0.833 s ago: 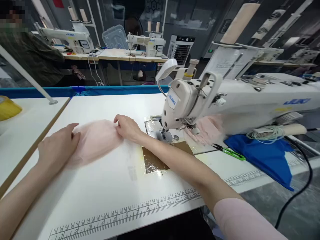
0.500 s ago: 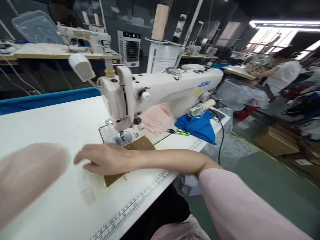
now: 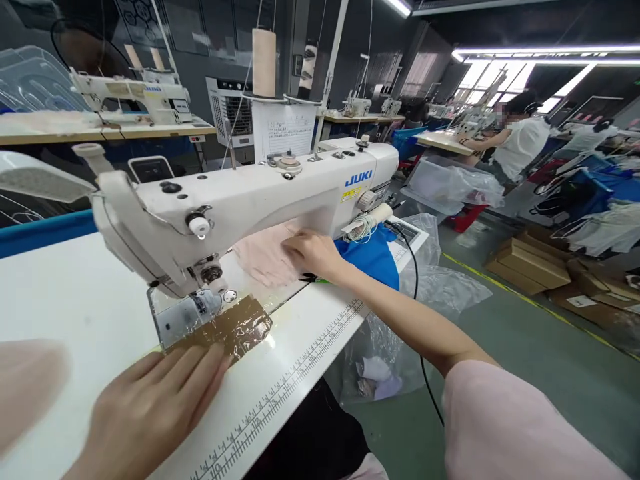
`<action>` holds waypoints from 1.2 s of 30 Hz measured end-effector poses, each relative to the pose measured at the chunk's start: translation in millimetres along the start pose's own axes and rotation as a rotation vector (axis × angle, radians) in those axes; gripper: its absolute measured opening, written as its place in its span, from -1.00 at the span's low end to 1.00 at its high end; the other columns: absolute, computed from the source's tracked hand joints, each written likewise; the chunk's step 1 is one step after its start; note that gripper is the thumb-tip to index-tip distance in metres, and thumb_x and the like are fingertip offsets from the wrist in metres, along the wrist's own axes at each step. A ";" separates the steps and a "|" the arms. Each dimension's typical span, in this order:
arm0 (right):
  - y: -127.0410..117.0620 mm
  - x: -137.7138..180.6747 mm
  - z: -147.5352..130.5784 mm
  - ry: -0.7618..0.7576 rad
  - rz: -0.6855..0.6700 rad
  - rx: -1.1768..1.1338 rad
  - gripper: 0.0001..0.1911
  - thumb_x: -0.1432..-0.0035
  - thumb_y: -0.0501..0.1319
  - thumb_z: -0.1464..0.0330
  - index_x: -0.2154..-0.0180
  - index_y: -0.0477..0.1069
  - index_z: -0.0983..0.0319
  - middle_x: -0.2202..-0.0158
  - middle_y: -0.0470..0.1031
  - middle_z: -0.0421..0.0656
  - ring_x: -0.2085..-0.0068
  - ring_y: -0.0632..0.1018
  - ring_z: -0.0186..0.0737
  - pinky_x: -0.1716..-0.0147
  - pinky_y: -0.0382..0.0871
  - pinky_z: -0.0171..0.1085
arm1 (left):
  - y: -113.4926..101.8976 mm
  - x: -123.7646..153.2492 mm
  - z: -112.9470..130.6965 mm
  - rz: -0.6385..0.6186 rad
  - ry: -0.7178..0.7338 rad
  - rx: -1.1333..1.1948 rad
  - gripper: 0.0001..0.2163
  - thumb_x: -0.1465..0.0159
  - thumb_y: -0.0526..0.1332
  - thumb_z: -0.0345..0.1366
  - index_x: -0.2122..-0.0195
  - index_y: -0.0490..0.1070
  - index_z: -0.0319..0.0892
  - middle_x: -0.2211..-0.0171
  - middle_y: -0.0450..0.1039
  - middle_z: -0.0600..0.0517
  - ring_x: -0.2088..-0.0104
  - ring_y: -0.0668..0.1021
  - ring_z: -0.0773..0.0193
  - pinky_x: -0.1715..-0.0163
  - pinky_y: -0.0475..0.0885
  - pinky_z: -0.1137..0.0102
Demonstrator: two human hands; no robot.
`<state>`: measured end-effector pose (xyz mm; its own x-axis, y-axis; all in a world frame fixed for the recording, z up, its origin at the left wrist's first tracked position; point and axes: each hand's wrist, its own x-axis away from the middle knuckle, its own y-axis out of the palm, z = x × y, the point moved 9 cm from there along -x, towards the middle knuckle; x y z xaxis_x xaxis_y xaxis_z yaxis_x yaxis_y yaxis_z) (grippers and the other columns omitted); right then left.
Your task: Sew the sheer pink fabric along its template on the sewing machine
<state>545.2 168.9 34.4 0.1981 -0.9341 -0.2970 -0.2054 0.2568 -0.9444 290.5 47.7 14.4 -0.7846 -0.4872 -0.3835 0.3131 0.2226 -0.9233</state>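
My left hand (image 3: 150, 400) lies palm down at the front of the machine bed, its fingers stretched over a piece of brown tape (image 3: 245, 327). Under the arm of a white sewing machine (image 3: 260, 200), my right hand (image 3: 315, 253) reaches in from the right. Its bent fingers pinch at the edge of a pale pink fabric (image 3: 265, 257), though the tips are partly hidden. Below that wrist, green-handled thread snips (image 3: 320, 281) show only in part. A blue cloth (image 3: 373, 260) lies just behind the right forearm.
A blurred pinkish shape (image 3: 30, 393) rests at the table's left edge. A cone with loose cord (image 3: 367, 227) sits by the machine's handwheel. A black cable (image 3: 416, 280) hangs off the right end. Cardboard boxes (image 3: 530, 260) stand on the floor; a co-worker (image 3: 523, 147) sits beyond.
My right hand has moved from the front of the needle area back to the pink fabric. My left hand has come into view onto the brown tape. The view has turned right.
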 end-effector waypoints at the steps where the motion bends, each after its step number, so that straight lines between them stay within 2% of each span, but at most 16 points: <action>1: -0.3 -0.8 0.7 0.010 -0.002 0.013 -0.72 -0.32 0.07 0.40 0.12 0.55 0.24 0.17 0.55 0.04 0.08 0.52 -0.04 0.16 0.31 -0.21 | -2.9 -22.7 16.1 0.053 0.063 -0.131 -0.85 -0.33 0.14 -0.30 0.18 0.50 -0.07 0.24 0.60 -0.03 0.34 0.61 0.06 0.45 0.42 0.18; 3: -1.5 -0.5 -0.1 0.015 -0.010 0.027 -0.70 -0.34 0.04 0.38 0.10 0.54 0.22 0.18 0.56 0.02 0.07 0.51 -0.05 0.20 0.29 -0.24 | -9.2 -62.5 38.5 0.178 0.127 -0.259 -0.83 -0.34 0.14 -0.31 0.36 0.49 -0.12 0.36 0.59 -0.01 0.43 0.58 0.16 0.52 0.35 0.26; 4: -2.0 0.2 -0.8 0.009 -0.018 0.028 -0.70 -0.34 0.03 0.39 0.07 0.53 0.20 0.16 0.56 -0.01 0.05 0.51 -0.07 0.23 0.28 -0.26 | -8.5 -79.5 42.4 0.193 0.116 -0.270 -0.80 -0.35 0.12 -0.32 0.41 0.47 -0.13 0.43 0.56 0.03 0.47 0.56 0.22 0.51 0.34 0.29; 7: -2.0 2.2 -2.6 -0.028 -0.050 0.020 -0.71 -0.29 0.08 0.41 0.05 0.50 0.13 0.10 0.58 -0.10 0.05 0.52 -0.12 0.30 0.25 -0.31 | 3.1 -115.0 40.7 0.142 0.059 -0.216 -0.72 -0.38 0.04 -0.34 0.44 0.45 -0.14 0.54 0.47 0.09 0.53 0.49 0.29 0.53 0.25 0.34; 15: 3.0 -2.7 5.6 -0.048 -0.053 -0.034 -0.74 -0.25 0.10 0.44 0.17 0.55 0.16 0.16 0.61 -0.08 0.12 0.56 -0.12 0.33 0.24 -0.31 | 27.9 -143.4 36.4 0.073 0.020 -0.109 -0.68 -0.39 0.00 -0.35 0.47 0.42 -0.18 0.52 0.46 0.02 0.48 0.49 0.22 0.45 0.27 0.31; 18: 4.0 -5.2 9.0 -0.049 -0.021 -0.087 -0.75 -0.23 0.11 0.46 0.19 0.55 0.17 0.17 0.62 -0.12 0.16 0.58 -0.14 0.34 0.24 -0.31 | 33.0 -151.0 35.7 0.059 0.008 -0.075 -0.73 -0.39 0.01 -0.37 0.37 0.47 -0.19 0.41 0.54 -0.03 0.38 0.55 0.18 0.38 0.36 0.29; 21: -3.3 -7.6 13.9 -0.022 0.057 -0.147 -0.73 -0.27 0.06 0.47 0.13 0.51 0.21 0.17 0.61 -0.11 0.21 0.57 -0.19 0.30 0.27 -0.33 | 40.0 -162.0 31.9 0.063 -0.007 -0.034 -0.75 -0.39 0.00 -0.40 0.17 0.50 -0.23 0.14 0.57 -0.11 0.13 0.58 0.11 0.17 0.43 0.24; 23: -14.8 -6.0 14.3 -0.007 0.111 -0.178 -0.71 -0.28 0.03 0.50 0.08 0.47 0.26 0.17 0.59 -0.10 0.23 0.56 -0.24 0.27 0.28 -0.34 | 47.7 -171.0 27.2 0.067 -0.017 -0.007 -0.73 -0.38 0.01 -0.40 0.03 0.46 -0.26 -0.04 0.50 -0.16 -0.07 0.50 0.06 -0.03 0.39 0.19; 26: -39.2 6.8 1.2 -0.036 0.131 -0.231 -0.78 -0.22 0.11 0.52 0.14 0.47 0.28 0.24 0.57 -0.14 0.27 0.52 -0.31 0.29 0.26 -0.38 | 64.0 -183.8 17.0 0.049 -0.044 0.039 -0.68 -0.36 0.06 -0.33 -0.09 0.40 -0.29 -0.14 0.42 -0.22 -0.21 0.38 -0.03 -0.23 0.21 0.05; 27: -46.3 13.9 -7.8 -0.066 0.100 -0.283 -0.81 -0.18 0.15 0.53 0.20 0.49 0.27 0.28 0.56 -0.17 0.32 0.49 -0.34 0.33 0.24 -0.39 | 69.3 -187.0 13.3 0.038 -0.059 0.059 -0.67 -0.36 0.08 -0.31 -0.10 0.39 -0.29 -0.15 0.41 -0.23 -0.22 0.37 -0.06 -0.26 0.17 0.01; 28: -47.9 22.1 -20.1 -0.108 0.006 -0.332 -0.87 -0.17 0.18 0.50 0.26 0.50 0.26 0.35 0.54 -0.22 0.38 0.46 -0.37 0.38 0.20 -0.39 | 73.3 -188.9 10.0 0.027 -0.075 0.083 -0.66 -0.35 0.09 -0.30 -0.10 0.39 -0.29 -0.16 0.40 -0.23 -0.24 0.36 -0.07 -0.28 0.13 -0.02; 30: -36.6 45.6 -51.1 -0.210 -0.317 -0.413 -0.88 -0.08 0.24 0.54 0.43 0.49 0.24 0.54 0.43 -0.33 0.52 0.34 -0.46 0.49 0.09 -0.41 | 75.6 -188.1 5.5 0.012 -0.111 0.141 -0.66 -0.34 0.09 -0.31 -0.09 0.39 -0.29 -0.20 0.35 -0.23 -0.27 0.32 -0.06 -0.31 0.07 -0.01; 31: -31.4 58.7 -66.0 -0.252 -0.446 -0.474 -0.86 -0.06 0.28 0.52 0.51 0.44 0.25 0.60 0.34 -0.36 0.55 0.29 -0.49 0.52 0.04 -0.41 | 73.3 -184.6 4.6 0.007 -0.130 0.175 -0.67 -0.34 0.07 -0.33 -0.09 0.39 -0.28 -0.22 0.33 -0.20 -0.28 0.31 -0.03 -0.32 0.06 0.01; 32: -26.9 69.2 -77.4 -0.263 -0.530 -0.542 -0.75 -0.08 0.32 0.43 0.59 0.35 0.26 0.65 0.23 -0.39 0.58 0.23 -0.51 0.53 0.01 -0.41 | 68.8 -178.8 4.2 0.005 -0.156 0.211 -0.68 -0.34 0.04 -0.36 -0.08 0.40 -0.26 -0.22 0.34 -0.17 -0.27 0.32 0.01 -0.32 0.08 0.04; 34: -18.9 77.4 -88.2 -0.208 -0.528 -0.631 -0.52 -0.12 0.33 0.31 0.67 0.13 0.27 0.69 0.03 -0.40 0.60 0.10 -0.52 0.56 -0.06 -0.38 | 54.1 -159.8 3.6 0.000 -0.236 0.286 -0.69 -0.36 -0.03 -0.36 -0.02 0.42 -0.20 -0.13 0.44 -0.10 -0.17 0.43 0.09 -0.22 0.26 0.12; 36: -5.4 78.0 -93.6 -0.127 -0.480 -0.758 -0.46 -0.13 0.31 0.30 0.68 0.03 0.26 0.69 -0.04 -0.40 0.58 0.04 -0.52 0.56 -0.11 -0.36 | 35.5 -131.8 1.8 -0.006 -0.364 0.360 -0.68 -0.42 -0.12 -0.26 0.12 0.42 -0.17 0.13 0.56 -0.05 0.11 0.58 0.16 0.12 0.48 0.23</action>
<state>472.0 71.5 29.5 0.5200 -0.8527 0.0493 -0.6404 -0.4275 -0.6381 406.0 118.3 32.1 -0.5696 -0.7644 -0.3020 0.5238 -0.0544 -0.8501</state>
